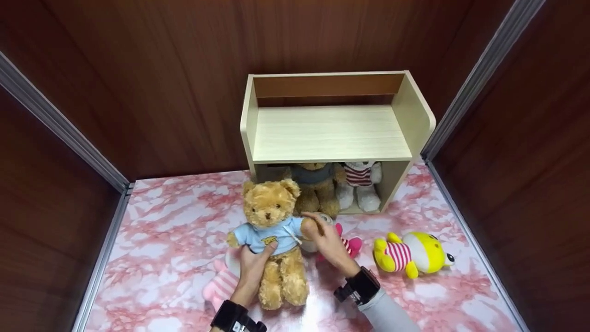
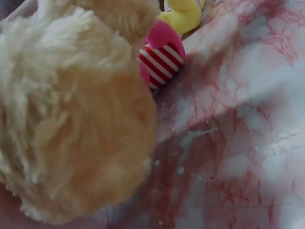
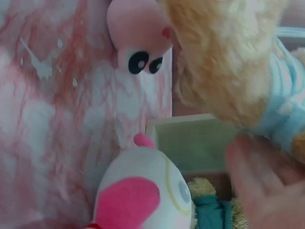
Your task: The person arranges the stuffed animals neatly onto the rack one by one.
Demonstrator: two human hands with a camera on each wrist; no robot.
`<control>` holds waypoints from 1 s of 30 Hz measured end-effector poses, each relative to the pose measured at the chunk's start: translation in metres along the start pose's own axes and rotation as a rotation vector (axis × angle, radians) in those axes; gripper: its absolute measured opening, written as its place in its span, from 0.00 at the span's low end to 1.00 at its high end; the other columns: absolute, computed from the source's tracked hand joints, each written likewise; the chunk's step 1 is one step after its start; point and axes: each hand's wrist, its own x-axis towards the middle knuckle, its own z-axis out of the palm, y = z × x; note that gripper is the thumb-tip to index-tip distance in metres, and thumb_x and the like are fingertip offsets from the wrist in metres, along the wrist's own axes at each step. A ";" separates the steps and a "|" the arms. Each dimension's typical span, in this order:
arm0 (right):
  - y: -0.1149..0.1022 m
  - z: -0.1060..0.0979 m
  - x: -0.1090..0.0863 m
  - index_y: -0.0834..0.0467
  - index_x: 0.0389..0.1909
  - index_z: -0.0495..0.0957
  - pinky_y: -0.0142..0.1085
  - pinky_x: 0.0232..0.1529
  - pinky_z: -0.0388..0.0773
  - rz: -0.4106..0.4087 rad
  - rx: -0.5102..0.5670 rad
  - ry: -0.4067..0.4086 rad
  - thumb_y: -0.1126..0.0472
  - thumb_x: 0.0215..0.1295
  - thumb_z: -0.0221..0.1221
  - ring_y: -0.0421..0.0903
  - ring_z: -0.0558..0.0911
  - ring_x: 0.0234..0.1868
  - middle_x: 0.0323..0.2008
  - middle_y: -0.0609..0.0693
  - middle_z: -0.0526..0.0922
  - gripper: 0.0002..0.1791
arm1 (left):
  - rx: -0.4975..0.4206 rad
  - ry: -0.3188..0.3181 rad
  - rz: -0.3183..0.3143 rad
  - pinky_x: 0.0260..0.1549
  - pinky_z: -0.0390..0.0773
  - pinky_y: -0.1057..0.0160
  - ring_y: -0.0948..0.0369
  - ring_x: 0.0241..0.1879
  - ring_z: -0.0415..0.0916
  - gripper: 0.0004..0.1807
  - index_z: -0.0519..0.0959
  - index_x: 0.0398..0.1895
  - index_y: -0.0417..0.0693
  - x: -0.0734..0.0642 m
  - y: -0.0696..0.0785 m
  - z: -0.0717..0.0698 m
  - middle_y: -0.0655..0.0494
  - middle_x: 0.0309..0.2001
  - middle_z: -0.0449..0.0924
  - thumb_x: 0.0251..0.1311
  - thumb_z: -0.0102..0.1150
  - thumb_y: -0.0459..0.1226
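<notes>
The left grip (image 1: 255, 265) is clamped on the side of the teddy bear (image 1: 279, 233), likely to hold it upright. The right grip (image 1: 331, 240) touches its arm (image 1: 295, 225); I can't tell if it squeezes. Just past both is the shelf (image 1: 327, 133).

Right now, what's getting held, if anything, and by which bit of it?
The teddy bear in blue, at its waist, by the left fingers. The right fingers are at its arm; whether they grip, I can't tell.
</notes>
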 end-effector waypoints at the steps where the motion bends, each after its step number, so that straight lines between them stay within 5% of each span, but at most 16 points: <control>1: 0.000 -0.004 0.002 0.59 0.68 0.75 0.58 0.65 0.72 0.004 -0.001 0.009 0.44 0.83 0.45 0.58 0.80 0.60 0.59 0.60 0.82 0.28 | -0.022 0.005 -0.003 0.65 0.70 0.51 0.47 0.58 0.74 0.32 0.72 0.54 0.32 0.001 -0.001 -0.001 0.38 0.54 0.78 0.55 0.78 0.41; 3: 0.001 -0.011 0.010 0.60 0.66 0.77 0.58 0.65 0.73 -0.001 -0.030 0.050 0.45 0.85 0.40 0.59 0.80 0.62 0.62 0.61 0.81 0.28 | -0.041 0.021 -0.005 0.59 0.73 0.58 0.52 0.52 0.75 0.25 0.71 0.45 0.39 0.002 -0.003 -0.004 0.46 0.45 0.76 0.56 0.78 0.39; 6: 0.005 -0.021 0.026 0.61 0.62 0.80 0.55 0.60 0.78 -0.063 -0.209 0.105 0.53 0.84 0.47 0.58 0.84 0.56 0.57 0.61 0.84 0.21 | -0.066 0.046 0.004 0.49 0.74 0.64 0.56 0.44 0.72 0.23 0.68 0.37 0.43 0.004 -0.004 -0.007 0.51 0.37 0.70 0.55 0.78 0.38; 11: 0.022 -0.029 0.054 0.63 0.55 0.84 0.56 0.54 0.81 -0.306 -0.720 0.149 0.63 0.72 0.62 0.62 0.84 0.52 0.52 0.62 0.86 0.15 | -0.066 0.073 -0.003 0.54 0.73 0.65 0.56 0.49 0.75 0.26 0.74 0.49 0.37 0.005 -0.002 -0.014 0.48 0.46 0.78 0.55 0.78 0.38; 14: 0.029 -0.028 0.065 0.58 0.57 0.84 0.62 0.54 0.77 -0.313 -0.866 0.073 0.57 0.73 0.62 0.65 0.82 0.54 0.54 0.61 0.85 0.16 | -0.052 0.086 -0.020 0.58 0.72 0.64 0.55 0.54 0.75 0.32 0.73 0.58 0.34 0.006 0.000 -0.017 0.43 0.54 0.79 0.56 0.78 0.40; 22: 0.033 -0.026 0.083 0.48 0.67 0.80 0.69 0.54 0.74 -0.065 -0.943 -0.184 0.47 0.77 0.57 0.69 0.82 0.52 0.60 0.63 0.81 0.22 | -0.071 0.069 -0.016 0.52 0.74 0.65 0.55 0.48 0.74 0.24 0.71 0.43 0.40 0.005 -0.003 -0.016 0.47 0.44 0.75 0.56 0.78 0.38; 30: 0.040 -0.024 0.093 0.56 0.52 0.85 0.64 0.34 0.82 -0.107 -1.014 -0.181 0.51 0.70 0.66 0.70 0.84 0.37 0.44 0.67 0.83 0.16 | -0.009 0.017 -0.023 0.61 0.72 0.53 0.51 0.53 0.75 0.29 0.72 0.49 0.35 0.007 -0.001 -0.005 0.42 0.49 0.77 0.55 0.78 0.43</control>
